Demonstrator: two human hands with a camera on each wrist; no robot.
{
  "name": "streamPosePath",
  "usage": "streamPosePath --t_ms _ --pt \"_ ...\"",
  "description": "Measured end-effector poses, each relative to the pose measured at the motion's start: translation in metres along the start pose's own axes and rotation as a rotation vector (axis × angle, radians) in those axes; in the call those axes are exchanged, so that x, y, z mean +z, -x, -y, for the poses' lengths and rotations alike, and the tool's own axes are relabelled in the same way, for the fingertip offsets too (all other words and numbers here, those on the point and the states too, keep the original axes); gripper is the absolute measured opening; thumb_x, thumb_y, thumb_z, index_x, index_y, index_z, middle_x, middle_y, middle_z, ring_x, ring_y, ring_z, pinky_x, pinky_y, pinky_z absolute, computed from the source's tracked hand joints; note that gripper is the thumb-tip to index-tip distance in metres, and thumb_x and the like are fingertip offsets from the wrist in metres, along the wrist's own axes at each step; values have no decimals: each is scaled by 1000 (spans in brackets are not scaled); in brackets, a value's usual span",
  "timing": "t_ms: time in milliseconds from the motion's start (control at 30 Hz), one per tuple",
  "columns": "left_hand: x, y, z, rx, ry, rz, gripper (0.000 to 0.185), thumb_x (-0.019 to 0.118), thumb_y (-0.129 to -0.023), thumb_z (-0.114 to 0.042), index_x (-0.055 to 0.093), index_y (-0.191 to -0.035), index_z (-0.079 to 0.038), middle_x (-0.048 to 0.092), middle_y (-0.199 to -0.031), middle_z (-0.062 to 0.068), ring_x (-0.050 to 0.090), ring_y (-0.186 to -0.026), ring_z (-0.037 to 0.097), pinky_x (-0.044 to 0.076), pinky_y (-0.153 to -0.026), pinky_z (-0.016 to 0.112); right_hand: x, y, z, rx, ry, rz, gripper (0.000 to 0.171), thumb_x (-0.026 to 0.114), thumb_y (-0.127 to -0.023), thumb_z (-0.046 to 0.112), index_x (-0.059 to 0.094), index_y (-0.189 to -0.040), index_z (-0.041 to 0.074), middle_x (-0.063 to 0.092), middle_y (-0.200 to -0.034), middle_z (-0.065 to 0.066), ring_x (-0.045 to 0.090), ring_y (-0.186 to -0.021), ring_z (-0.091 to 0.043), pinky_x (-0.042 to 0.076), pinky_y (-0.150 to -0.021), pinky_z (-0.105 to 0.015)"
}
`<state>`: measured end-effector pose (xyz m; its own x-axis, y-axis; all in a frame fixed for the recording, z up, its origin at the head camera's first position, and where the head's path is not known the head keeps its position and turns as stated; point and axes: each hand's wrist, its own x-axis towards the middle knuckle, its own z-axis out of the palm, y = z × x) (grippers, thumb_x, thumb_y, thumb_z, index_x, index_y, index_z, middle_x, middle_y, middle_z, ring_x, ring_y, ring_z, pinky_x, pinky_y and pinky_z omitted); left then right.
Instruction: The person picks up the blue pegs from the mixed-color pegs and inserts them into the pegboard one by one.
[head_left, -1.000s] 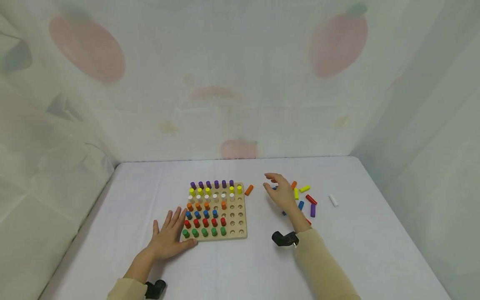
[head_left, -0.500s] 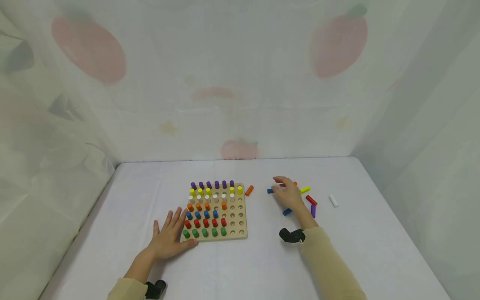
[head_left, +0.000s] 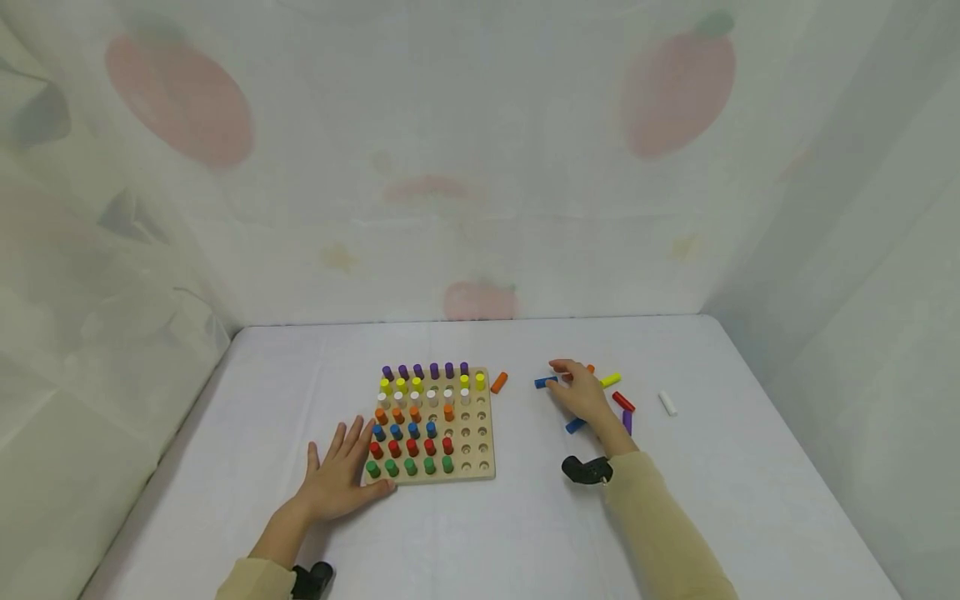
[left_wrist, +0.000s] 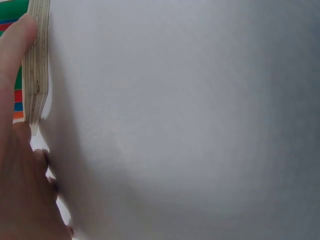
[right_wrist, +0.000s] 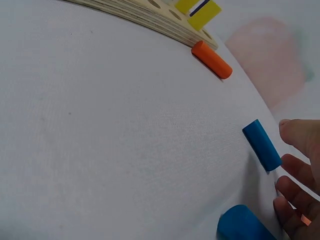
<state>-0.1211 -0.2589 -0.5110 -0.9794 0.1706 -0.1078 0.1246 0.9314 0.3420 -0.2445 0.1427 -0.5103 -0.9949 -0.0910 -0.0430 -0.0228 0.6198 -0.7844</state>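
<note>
A wooden pegboard (head_left: 480, 467) carries rows of coloured pegs: purple, yellow, white, orange, blue, red and green. My left hand (head_left: 337, 479) lies with fingers spread at its near left corner, the thumb (left_wrist: 22, 37) against the board's edge. To the right of the board, my right hand (head_left: 585, 396) hovers low over loose pegs, fingers loosely bent and thumb apart from them. A blue peg (right_wrist: 262, 145) lies right at its fingertips, not enclosed by them. Another blue peg (right_wrist: 243, 224) lies nearer the wrist.
An orange peg (head_left: 499, 382) lies just beyond the board's right edge. Around the right hand are a yellow peg (head_left: 611, 379), a red peg (head_left: 623, 402), a purple peg (head_left: 627, 422) and a white peg (head_left: 667, 403). A white cloth covers the table, with curtains behind.
My right hand has moved right and slightly nearer me, then slowed above the loose pegs, and the blue peg at its fingertips has come into fuller view. My left hand has stayed put.
</note>
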Motion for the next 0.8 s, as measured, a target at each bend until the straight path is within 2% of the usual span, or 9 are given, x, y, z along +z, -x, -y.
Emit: streamPosePath --t_ms 200,800 --pt "2 -1 2 3 0 -2 106 55 -69 -75 16 -149 -17 12 -154 13 4 -140 41 -9 -98 72 2 -2 -2 16 17 13 41 60 -88 24 52 -127 14 54 -126 -8 50 -117 -27 41 -99 -44" --pt "3 -1 3 10 -9 -5 106 55 -69 -75 17 -149 -16 13 -154 13 5 -139 41 -8 -98 72 3 -4 -5 -38 57 -1 36 63 -85 18 57 -120 8 59 -114 -10 53 -106 -26 44 -93 -43"
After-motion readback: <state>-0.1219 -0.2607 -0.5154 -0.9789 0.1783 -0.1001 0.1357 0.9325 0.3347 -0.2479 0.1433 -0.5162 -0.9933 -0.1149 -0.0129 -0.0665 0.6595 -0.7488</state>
